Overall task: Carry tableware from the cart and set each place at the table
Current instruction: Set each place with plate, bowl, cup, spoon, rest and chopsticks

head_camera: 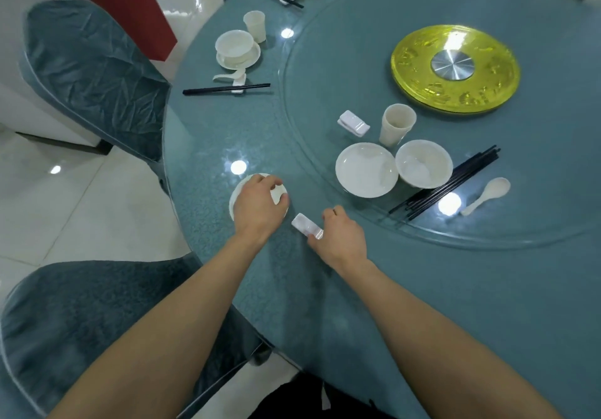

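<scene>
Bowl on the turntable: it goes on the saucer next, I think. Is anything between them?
Yes. The plate lies flat right between bowl and saucer, and the left hand grips the saucer, covering it. The right hand holds a rest beside it.

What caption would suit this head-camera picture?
Left hand holds a small white dish, right hand pinches a chopstick rest beside it on the table.
</scene>
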